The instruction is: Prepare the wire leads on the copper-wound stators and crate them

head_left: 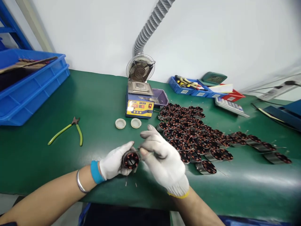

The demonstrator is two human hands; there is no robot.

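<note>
My left hand (115, 161), in a white glove, is closed around a motor stator (131, 160), a dark metal ring with copper windings inside. Thin wire leads with pale ends hang from its near side. At the stator's right edge, my right hand (163, 157), also gloved, pinches with thumb and forefinger on what looks like one of its thin wire leads; the tips hide most of it. Just right of my right hand, many similar stators (188, 138) stand close together on the green table (101, 94).
Green-handled cutters (75, 121) lie open at left, near a large blue crate (47, 84). Behind my hands are two small white dishes (120, 124) and a yellow-blue solder pot (139, 105) under a grey duct (150, 26). Tool bins (183, 89) and a calculator (231, 106) sit back right.
</note>
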